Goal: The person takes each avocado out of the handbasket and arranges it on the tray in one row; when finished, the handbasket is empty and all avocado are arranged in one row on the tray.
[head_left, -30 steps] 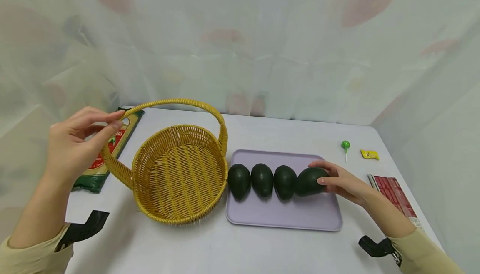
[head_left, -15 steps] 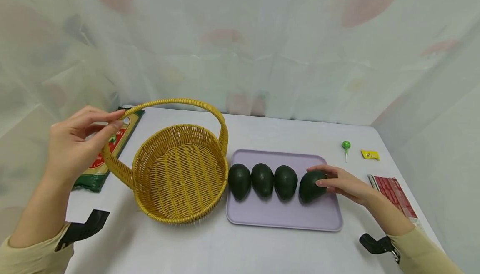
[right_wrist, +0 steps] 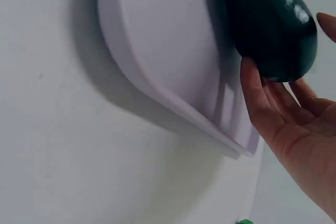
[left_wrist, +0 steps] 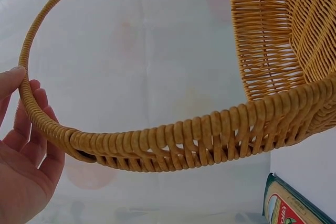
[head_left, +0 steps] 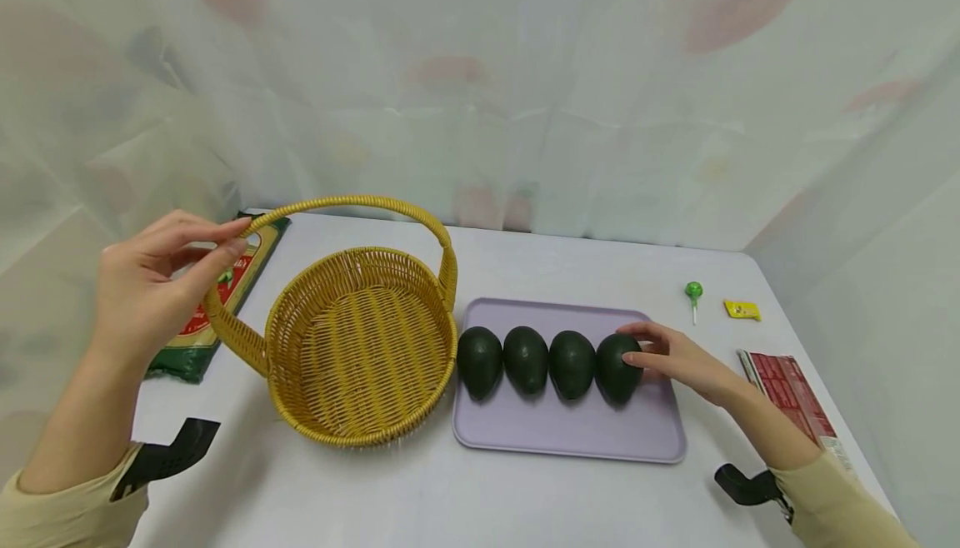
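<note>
My left hand [head_left: 161, 281] pinches the handle of a yellow wicker basket [head_left: 360, 365] between thumb and fingers. The basket's inside shows bare, woven strips, and it tilts toward the head camera. On a lilac tray [head_left: 525, 435], several dark green avocados lie side by side in a row. My right hand [head_left: 678, 361] is at the rightmost avocado [head_left: 617, 369], its fingers loosely bent about the far side. In the right wrist view, the fingertips [right_wrist: 252, 74] touch that avocado [right_wrist: 273, 30], while the thumb stands slightly apart from it.
A green and red food bag [head_left: 183, 348] lies behind the left hand. At the right lie a green lollipop [head_left: 693, 290], a small yellow packet [head_left: 742, 310] and a red packet [head_left: 791, 390]. A pale curtain [head_left: 480, 115] hangs behind the white table [head_left: 337, 498].
The rightmost avocado has turned from lying sideways to line up with the others, then shifted left beside them. My right hand moved slightly left with it; the left hand and basket stayed put.
</note>
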`<state>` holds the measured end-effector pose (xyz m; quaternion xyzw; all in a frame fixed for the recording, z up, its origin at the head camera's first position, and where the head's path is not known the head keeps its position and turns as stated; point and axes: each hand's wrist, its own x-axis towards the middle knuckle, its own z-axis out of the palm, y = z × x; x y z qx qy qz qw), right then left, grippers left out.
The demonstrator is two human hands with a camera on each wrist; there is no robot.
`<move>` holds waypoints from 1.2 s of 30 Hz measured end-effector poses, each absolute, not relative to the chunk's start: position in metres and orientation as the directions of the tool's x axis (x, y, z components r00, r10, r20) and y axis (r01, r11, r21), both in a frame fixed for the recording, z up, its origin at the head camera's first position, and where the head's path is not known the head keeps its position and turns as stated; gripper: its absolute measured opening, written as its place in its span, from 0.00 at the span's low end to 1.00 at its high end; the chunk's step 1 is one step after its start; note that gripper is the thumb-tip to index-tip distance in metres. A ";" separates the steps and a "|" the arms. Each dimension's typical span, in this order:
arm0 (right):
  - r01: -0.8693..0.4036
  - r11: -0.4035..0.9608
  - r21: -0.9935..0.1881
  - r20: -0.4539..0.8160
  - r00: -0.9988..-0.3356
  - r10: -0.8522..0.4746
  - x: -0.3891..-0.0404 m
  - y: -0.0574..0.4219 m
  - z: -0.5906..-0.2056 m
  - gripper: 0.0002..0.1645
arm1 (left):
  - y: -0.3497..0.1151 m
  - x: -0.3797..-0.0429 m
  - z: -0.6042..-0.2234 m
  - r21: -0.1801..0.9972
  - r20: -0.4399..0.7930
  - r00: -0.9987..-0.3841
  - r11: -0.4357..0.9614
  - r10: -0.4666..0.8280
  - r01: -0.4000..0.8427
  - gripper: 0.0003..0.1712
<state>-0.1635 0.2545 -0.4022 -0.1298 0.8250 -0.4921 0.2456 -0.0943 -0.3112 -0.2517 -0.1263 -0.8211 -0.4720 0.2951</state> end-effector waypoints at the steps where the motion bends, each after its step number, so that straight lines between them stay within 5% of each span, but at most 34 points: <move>1: -0.001 0.497 -0.868 -0.257 -0.855 -0.451 -0.163 0.254 -0.401 0.32 | -0.311 -0.094 -0.252 0.701 0.604 -0.794 0.520 -0.071 0.488 0.12; 8: -0.159 0.617 -0.771 -0.160 -0.889 -0.429 -0.158 0.254 -0.396 0.31 | -0.310 -0.095 -0.252 0.696 0.617 -0.784 0.507 -0.062 0.508 0.12; 36: -0.267 0.637 -0.723 -0.105 -0.869 -0.483 -0.155 0.252 -0.396 0.33 | -0.312 -0.094 -0.252 0.689 0.612 -0.789 0.532 -0.064 0.491 0.11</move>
